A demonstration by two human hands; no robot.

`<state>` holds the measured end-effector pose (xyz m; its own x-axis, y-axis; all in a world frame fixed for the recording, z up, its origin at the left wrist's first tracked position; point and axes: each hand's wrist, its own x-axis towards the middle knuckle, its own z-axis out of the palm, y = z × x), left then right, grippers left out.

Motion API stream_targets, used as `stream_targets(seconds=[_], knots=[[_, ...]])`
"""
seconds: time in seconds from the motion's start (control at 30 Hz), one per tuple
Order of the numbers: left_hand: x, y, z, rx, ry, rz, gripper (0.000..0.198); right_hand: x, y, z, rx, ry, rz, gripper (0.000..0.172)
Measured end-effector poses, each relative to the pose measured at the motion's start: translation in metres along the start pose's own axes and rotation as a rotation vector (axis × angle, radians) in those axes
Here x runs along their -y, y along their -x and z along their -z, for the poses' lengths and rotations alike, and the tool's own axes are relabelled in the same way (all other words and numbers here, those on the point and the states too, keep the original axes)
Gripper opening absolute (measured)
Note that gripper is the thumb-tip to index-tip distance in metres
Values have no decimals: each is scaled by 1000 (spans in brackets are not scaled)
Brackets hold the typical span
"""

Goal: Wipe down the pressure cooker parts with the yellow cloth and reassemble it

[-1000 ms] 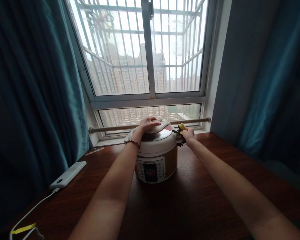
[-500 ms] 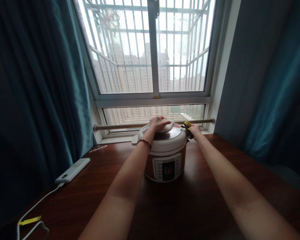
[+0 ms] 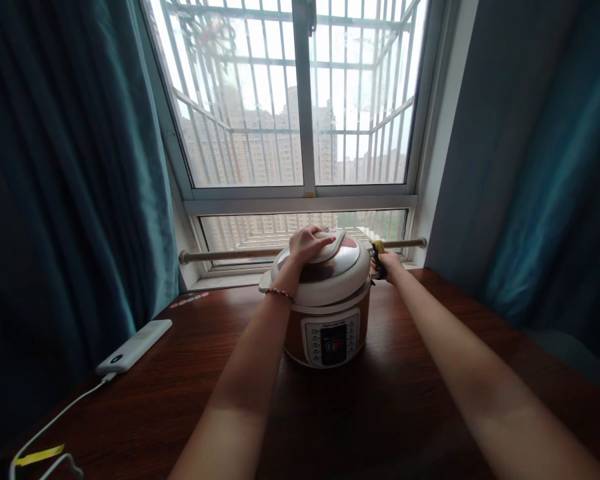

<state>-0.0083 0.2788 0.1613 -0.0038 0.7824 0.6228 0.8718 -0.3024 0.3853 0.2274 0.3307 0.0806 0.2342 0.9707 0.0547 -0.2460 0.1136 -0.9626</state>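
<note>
A gold and white electric pressure cooker (image 3: 330,327) stands on the dark wooden table (image 3: 390,400) near the window. Its control panel faces me. My left hand (image 3: 306,244) is closed round the white handle on top of the lid (image 3: 340,277), which sits slightly tilted. A beaded bracelet circles that wrist. My right hand (image 3: 389,264) is behind the cooker's right side, gripping a black cord bundle with a yellow tag (image 3: 378,252). The right hand's fingers are mostly hidden by the cooker.
A white power bank (image 3: 134,347) with a white cable lies at the table's left edge. A metal rod (image 3: 230,254) runs along the window sill behind the cooker. Teal curtains (image 3: 70,173) hang on both sides.
The cooker has been drawn a little closer and its lid now tilts up at the back. My right hand has slipped further behind the cooker with the cord.
</note>
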Motion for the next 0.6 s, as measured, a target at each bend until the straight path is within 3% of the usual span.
stream_targets(seconds=[0.17,0.27,0.37,0.4,0.5,0.6], knots=[[0,0,0,-3,16,-10,49,39,20,42,-180,-246,74,22],[-2,0,0,1,20,-4,49,55,49,53,-65,-318,22,31],[-3,1,2,5,18,12,50,50,80,32,213,-301,-223,27],[-4,1,3,8,18,14,50,45,88,21,242,-278,-268,23],[-5,2,4,26,21,2,50,35,98,-10,228,-228,-299,17],[-6,2,5,31,17,-11,48,35,93,-27,180,-176,-304,17]])
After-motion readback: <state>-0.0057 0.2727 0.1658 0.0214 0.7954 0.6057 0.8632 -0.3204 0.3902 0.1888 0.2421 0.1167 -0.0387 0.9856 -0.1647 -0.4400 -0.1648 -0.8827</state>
